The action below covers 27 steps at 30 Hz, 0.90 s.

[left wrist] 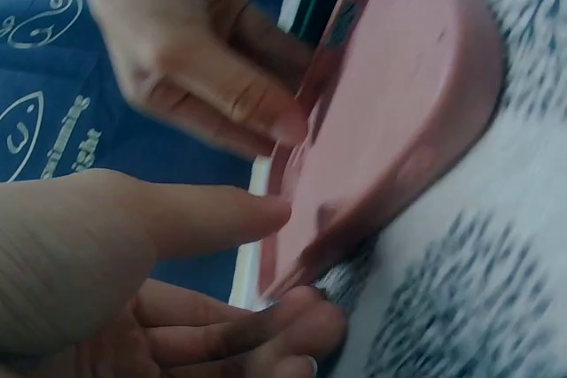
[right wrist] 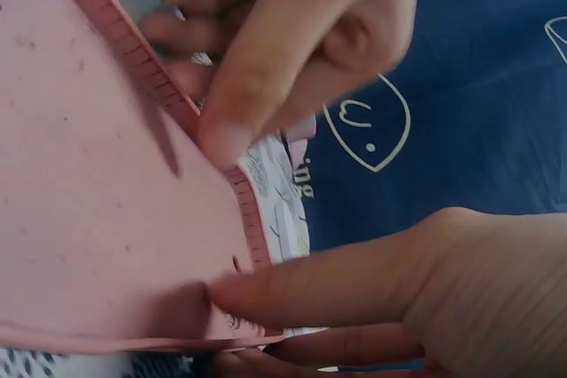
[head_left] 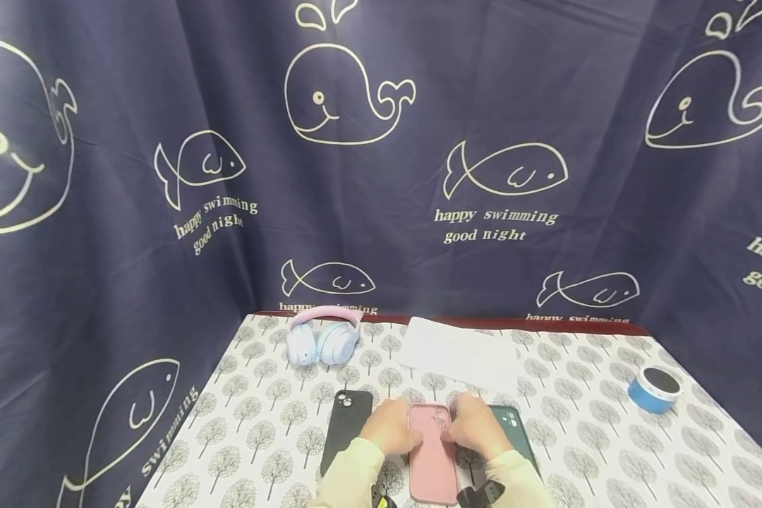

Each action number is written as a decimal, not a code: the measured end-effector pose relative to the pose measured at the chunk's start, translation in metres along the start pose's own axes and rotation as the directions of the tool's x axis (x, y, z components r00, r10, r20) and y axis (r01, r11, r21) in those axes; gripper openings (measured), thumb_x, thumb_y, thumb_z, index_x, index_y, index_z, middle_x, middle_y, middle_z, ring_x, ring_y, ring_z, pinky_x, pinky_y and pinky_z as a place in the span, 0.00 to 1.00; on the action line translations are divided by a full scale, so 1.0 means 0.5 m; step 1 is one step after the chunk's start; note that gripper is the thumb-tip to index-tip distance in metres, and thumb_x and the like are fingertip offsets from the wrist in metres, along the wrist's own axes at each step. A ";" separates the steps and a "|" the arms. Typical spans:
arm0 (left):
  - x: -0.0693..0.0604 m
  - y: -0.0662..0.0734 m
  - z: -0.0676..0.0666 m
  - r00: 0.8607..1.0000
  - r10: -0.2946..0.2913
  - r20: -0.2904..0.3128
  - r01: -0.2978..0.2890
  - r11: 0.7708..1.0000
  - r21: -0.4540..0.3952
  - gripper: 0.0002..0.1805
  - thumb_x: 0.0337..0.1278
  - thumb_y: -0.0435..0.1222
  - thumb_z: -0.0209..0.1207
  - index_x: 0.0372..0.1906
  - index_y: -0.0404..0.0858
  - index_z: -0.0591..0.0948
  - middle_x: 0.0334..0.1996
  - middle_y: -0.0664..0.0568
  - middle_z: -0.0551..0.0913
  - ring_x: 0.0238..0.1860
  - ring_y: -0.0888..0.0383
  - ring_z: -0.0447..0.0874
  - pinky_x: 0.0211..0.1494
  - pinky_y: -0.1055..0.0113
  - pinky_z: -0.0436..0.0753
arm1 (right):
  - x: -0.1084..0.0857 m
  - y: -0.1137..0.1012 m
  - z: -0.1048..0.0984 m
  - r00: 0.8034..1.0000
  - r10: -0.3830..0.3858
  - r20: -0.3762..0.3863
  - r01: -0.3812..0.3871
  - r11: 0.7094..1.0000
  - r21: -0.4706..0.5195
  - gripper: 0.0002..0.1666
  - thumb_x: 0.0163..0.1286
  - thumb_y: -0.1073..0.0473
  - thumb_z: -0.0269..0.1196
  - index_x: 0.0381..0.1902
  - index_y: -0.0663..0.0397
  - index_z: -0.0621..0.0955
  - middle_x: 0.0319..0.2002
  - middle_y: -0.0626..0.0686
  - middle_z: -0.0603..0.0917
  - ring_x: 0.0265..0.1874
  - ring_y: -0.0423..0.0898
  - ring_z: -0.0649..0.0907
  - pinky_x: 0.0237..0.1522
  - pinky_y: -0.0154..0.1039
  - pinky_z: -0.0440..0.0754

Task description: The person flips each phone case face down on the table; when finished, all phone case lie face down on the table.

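A pink phone case (head_left: 433, 458) lies hollow side up on the table, its camera cutout at the far end. My left hand (head_left: 390, 427) pinches its left wall, with the thumb inside and the fingers outside, as the left wrist view shows. Across from it, my right hand (head_left: 478, 425) grips the right wall the same way, its thumb over the inner face in the right wrist view. To the left lies a black phone case (head_left: 345, 427), close by the left hand. A dark green phone case (head_left: 514, 430) is partly hidden behind the right hand and sleeve.
Pink and light-blue headphones (head_left: 322, 340) stand at the back left. A white keyboard (head_left: 460, 353) lies at the back middle. A small blue and white cylinder (head_left: 655, 389) stands at the right. Behind the tree-patterned tablecloth (head_left: 254, 430) hangs a dark blue curtain (head_left: 381, 212).
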<state>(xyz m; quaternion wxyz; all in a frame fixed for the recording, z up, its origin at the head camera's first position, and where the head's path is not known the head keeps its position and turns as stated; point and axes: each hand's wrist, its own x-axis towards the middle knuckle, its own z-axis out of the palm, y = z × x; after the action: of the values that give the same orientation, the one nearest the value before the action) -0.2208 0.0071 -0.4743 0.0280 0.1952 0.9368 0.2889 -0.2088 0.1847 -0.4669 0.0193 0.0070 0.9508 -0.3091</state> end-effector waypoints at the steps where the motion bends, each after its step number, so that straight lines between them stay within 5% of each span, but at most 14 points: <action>1: 0.001 0.000 0.004 1.000 0.007 -0.006 -0.007 1.000 0.011 0.15 0.39 0.37 0.73 0.31 0.33 0.80 0.22 0.50 0.79 0.22 0.56 0.75 0.29 0.60 0.80 | 0.000 -0.004 0.002 1.000 -0.002 0.004 0.002 1.000 0.003 0.24 0.40 0.67 0.74 0.38 0.70 0.81 0.28 0.57 0.82 0.28 0.55 0.82 0.36 0.59 0.83; 11: -0.001 0.001 0.005 1.000 -0.023 -0.010 0.023 0.999 -0.041 0.17 0.26 0.25 0.67 0.32 0.32 0.80 0.21 0.50 0.78 0.21 0.56 0.73 0.25 0.62 0.77 | 0.000 -0.020 0.015 0.999 -0.012 -0.037 0.011 1.000 -0.019 0.20 0.43 0.73 0.67 0.40 0.70 0.80 0.30 0.58 0.82 0.31 0.56 0.83 0.38 0.55 0.83; 27: 0.002 0.002 0.008 0.999 -0.038 -0.012 0.036 0.989 -0.140 0.11 0.30 0.22 0.63 0.25 0.37 0.78 0.17 0.55 0.75 0.19 0.57 0.72 0.24 0.63 0.75 | 0.000 -0.019 0.018 0.997 0.008 -0.079 -0.010 1.000 -0.018 0.15 0.45 0.74 0.65 0.35 0.69 0.81 0.25 0.56 0.81 0.26 0.52 0.82 0.32 0.50 0.83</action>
<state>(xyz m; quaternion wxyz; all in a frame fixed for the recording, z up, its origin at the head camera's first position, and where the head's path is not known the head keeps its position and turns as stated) -0.2208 0.0102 -0.4771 0.0401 0.1731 0.9179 0.3549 -0.2087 0.1719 -0.4686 -0.0167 0.0232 0.9536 -0.2996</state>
